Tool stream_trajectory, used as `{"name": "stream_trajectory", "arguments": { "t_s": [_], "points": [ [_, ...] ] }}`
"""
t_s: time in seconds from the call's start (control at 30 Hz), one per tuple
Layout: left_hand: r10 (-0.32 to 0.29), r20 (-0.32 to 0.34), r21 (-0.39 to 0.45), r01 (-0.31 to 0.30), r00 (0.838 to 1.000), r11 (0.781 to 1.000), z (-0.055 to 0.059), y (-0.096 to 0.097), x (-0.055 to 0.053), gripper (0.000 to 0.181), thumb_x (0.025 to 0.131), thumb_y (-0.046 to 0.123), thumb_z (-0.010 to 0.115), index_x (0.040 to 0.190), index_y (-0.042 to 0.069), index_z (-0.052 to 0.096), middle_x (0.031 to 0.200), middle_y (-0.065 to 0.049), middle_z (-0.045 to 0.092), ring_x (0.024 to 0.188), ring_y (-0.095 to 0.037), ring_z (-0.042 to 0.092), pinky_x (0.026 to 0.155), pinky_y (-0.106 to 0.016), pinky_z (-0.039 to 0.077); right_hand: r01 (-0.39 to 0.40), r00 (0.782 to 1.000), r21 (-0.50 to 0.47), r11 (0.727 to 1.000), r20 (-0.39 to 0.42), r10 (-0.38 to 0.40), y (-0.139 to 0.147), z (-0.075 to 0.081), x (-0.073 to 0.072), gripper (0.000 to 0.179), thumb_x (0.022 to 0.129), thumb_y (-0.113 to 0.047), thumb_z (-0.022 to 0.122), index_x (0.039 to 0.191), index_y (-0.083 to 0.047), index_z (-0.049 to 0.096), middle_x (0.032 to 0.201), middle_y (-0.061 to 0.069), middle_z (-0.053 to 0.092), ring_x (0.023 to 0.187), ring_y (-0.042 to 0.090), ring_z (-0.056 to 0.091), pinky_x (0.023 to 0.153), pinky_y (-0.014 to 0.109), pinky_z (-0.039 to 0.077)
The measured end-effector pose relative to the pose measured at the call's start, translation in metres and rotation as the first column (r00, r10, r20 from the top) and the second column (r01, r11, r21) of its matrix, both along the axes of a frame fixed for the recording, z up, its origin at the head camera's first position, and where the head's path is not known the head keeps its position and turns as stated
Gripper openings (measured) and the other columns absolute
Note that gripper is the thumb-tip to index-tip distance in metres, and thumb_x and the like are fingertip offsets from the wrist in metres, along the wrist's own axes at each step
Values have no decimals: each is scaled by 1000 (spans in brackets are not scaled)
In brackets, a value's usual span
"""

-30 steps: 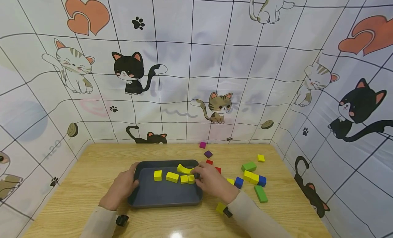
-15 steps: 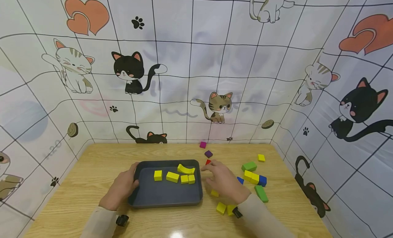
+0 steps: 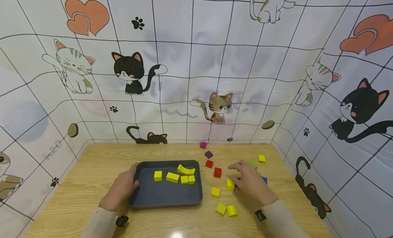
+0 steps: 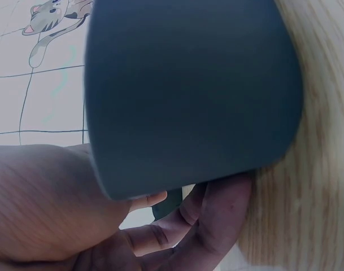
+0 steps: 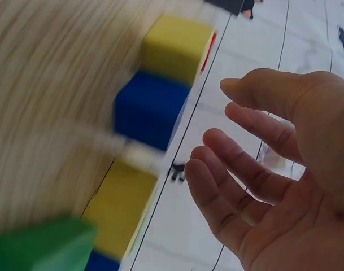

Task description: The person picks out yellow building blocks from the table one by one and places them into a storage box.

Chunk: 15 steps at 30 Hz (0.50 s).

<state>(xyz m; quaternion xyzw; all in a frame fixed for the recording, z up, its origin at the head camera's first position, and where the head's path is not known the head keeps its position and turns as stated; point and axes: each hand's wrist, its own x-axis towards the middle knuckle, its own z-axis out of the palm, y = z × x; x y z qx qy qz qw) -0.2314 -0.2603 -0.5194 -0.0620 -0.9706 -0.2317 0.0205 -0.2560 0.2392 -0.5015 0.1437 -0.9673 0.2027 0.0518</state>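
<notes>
A dark grey tray (image 3: 165, 201) lies on the table with several yellow blocks in it, among them an arch-shaped block (image 3: 186, 169) and a cube (image 3: 158, 176). My left hand (image 3: 120, 187) grips the tray's left edge, thumb over the rim; in the left wrist view, its fingers (image 4: 225, 212) curl at the tray's wall. Over the loose blocks on the right hovers my right hand (image 3: 250, 181), fingers loosely bent and nothing between them. Close by it are a yellow block (image 3: 230, 185) and, in the right wrist view, a blue block (image 5: 149, 110) and a green block (image 5: 44, 245).
Red blocks (image 3: 217, 172), a purple block (image 3: 208, 154) and a magenta block (image 3: 203, 145) lie right of and behind the tray. Yellow blocks (image 3: 221, 209) sit nearer the front, another yellow block (image 3: 261, 158) at the back right. A cat-print curtain (image 3: 184, 77) surrounds the table (image 3: 147, 224).
My right hand has let go of a small yellow block in the tray and moved right, out over the loose blocks. The left hand stays on the tray.
</notes>
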Motion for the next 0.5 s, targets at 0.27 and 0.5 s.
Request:
{"name": "stream_trajectory", "arguments": {
  "t_s": [0.27,0.5],
  "points": [
    [9,14,-3,-9,1000,1000,0,0,1,75,104,-2,77,169,-11,41,99,-26,78,74,-25,62,70,-45,55,26,998,43,999,-58,-24,41,-6,1,35,101,-15,91,136,-12,84,132,12,79,115,33,78,98,59,67],
    [4,3,-13,-4,1000,1000,0,2,-1,75,104,-2,77,169,-12,42,98,-24,79,75,-24,63,71,-46,57,52,998,30,998,-26,-51,57,-8,2,34,99,-16,93,132,-9,86,121,8,78,109,28,77,94,58,67]
  ]
}}
